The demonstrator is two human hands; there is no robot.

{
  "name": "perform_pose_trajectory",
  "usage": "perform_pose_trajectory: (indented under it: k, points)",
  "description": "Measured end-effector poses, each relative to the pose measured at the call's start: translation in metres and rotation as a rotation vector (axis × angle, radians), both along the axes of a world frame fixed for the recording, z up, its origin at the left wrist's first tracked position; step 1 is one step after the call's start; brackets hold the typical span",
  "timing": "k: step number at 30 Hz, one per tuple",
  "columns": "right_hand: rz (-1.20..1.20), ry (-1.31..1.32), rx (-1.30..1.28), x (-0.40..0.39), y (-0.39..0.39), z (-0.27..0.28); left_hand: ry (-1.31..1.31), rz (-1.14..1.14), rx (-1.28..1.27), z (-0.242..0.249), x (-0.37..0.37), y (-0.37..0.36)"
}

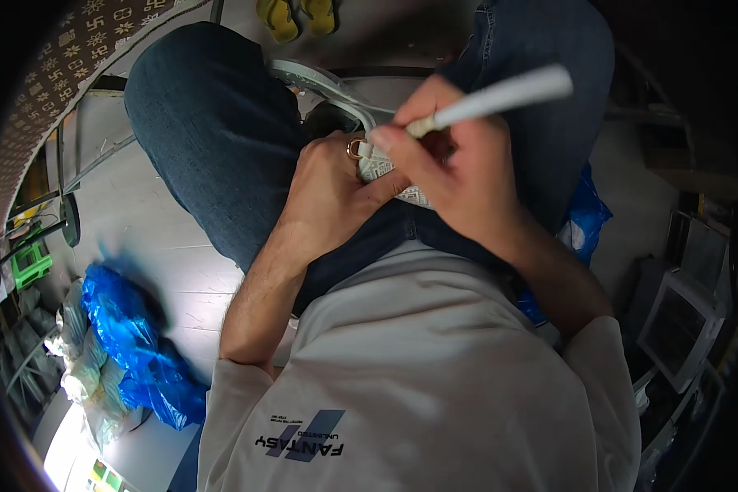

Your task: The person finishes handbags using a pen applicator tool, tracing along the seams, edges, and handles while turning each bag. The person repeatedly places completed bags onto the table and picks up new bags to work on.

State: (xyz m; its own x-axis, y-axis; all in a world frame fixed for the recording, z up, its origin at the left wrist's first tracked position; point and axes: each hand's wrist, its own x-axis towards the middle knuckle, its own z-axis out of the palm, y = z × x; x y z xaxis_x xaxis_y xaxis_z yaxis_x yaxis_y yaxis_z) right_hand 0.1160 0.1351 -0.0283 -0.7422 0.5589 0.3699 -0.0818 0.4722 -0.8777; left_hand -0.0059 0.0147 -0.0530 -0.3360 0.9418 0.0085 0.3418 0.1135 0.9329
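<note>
In my lap lies a small white bag (376, 168) with a raised pattern, a gold-coloured ring (353, 148) and a white strap (330, 82). My left hand (326, 187) is closed around the near side of the bag, its thumb pressed on the patterned face. Between the thumb and fingers of my right hand (471, 168) is a white-handled tool (512, 96), tilted up to the right and slightly blurred. The tool's working tip is hidden behind my fingers, so its kind does not show. My right hand is right over the bag.
Blue plastic bags (135, 336) lie on the floor to the left, and another blue bag (586, 217) is by my right leg. Yellow slippers (298, 18) are ahead. A green plastic stool (31, 261) stands far left; a pale framed box (682, 328) is at right.
</note>
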Motion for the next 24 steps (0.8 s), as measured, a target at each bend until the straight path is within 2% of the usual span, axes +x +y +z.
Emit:
perform_pose_trajectory:
  k: [1,2,4,5,7,8,9,10,12,16,18,19,21,22,23,24]
  points:
    - [0.076,-0.066,-0.365,0.001,0.008,0.0,0.002,0.002,0.0,-0.001,0.0,0.001]
    - [0.074,-0.065,-0.372,0.002,0.013,0.005,-0.043,-0.005,0.014,-0.004,0.002,0.002]
    - [0.268,-0.156,-0.795,0.003,0.022,0.017,-0.087,-0.017,0.027,-0.004,0.001,0.001]
    - [0.264,-0.157,-0.799,0.004,0.019,0.013,-0.035,-0.011,-0.045,-0.001,0.0,0.0]
    - [0.03,0.051,0.264,0.001,0.006,-0.004,0.014,-0.004,-0.12,-0.004,0.0,0.0]
    - [-0.009,0.221,0.528,-0.006,0.001,-0.011,0.073,0.003,0.034,-0.007,-0.001,0.002]
    - [-0.013,0.225,0.532,-0.004,0.002,-0.01,0.131,0.005,0.191,-0.008,-0.001,0.004]
    - [0.009,0.093,0.206,0.0,0.001,-0.005,0.135,0.003,0.195,-0.007,-0.001,0.005]
    - [0.1,-0.103,-0.51,0.003,0.007,0.005,-0.08,-0.006,-0.056,0.001,0.002,0.001]
    - [0.187,-0.134,-0.692,0.005,0.013,0.009,-0.084,-0.007,-0.028,-0.001,0.003,0.003]
    - [0.007,0.074,0.316,0.001,0.003,-0.007,-0.011,-0.01,0.001,-0.001,0.001,0.003]
    - [-0.015,0.156,0.406,-0.001,-0.002,-0.011,-0.007,-0.012,0.003,-0.002,0.0,0.003]
    - [-0.016,0.008,0.033,0.001,0.0,-0.003,-0.005,0.008,0.071,-0.003,0.001,0.004]
    - [0.063,-0.054,-0.369,0.002,0.005,-0.001,-0.044,-0.021,-0.109,0.001,0.0,0.0]
    - [0.063,-0.054,-0.375,0.002,0.01,0.002,-0.044,-0.021,-0.114,0.004,0.002,0.0]
    - [0.149,-0.069,-0.543,0.003,0.016,0.005,-0.104,-0.002,-0.056,0.005,0.005,0.002]
